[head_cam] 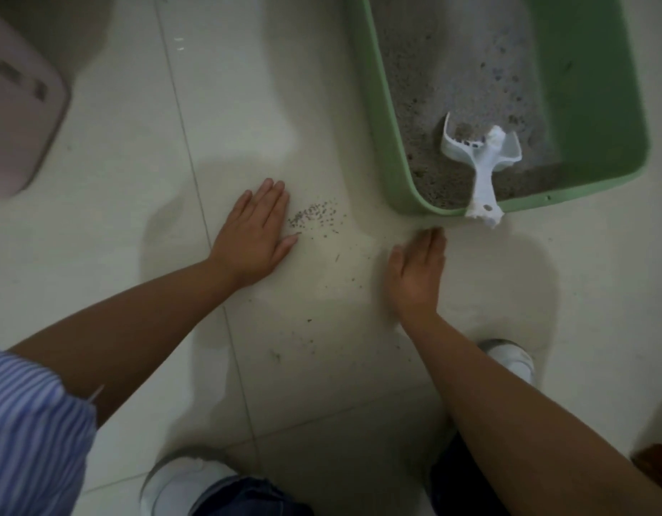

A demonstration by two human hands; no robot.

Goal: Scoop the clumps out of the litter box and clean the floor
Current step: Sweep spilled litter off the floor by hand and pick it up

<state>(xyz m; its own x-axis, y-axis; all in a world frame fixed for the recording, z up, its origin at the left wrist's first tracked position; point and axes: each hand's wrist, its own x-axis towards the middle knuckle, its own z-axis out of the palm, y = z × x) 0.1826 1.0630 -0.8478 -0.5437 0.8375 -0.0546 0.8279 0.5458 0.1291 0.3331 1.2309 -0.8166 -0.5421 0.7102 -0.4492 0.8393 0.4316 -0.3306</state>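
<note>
Green litter box [378,117] at upper right on pale tiled floor [117,180], holding grey speckled litter [452,68]. White slotted scoop [484,158] lies in near corner, handle over rim. Small patch of spilled grains [314,216] on floor, left of box.

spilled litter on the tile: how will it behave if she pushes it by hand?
The spilled litter is loose small grains, so it likely scatters rather than moving together. The tile floor looks glossy, so grains probably skid. Strays already trail toward the right hand, so several passes seem needed.
</note>
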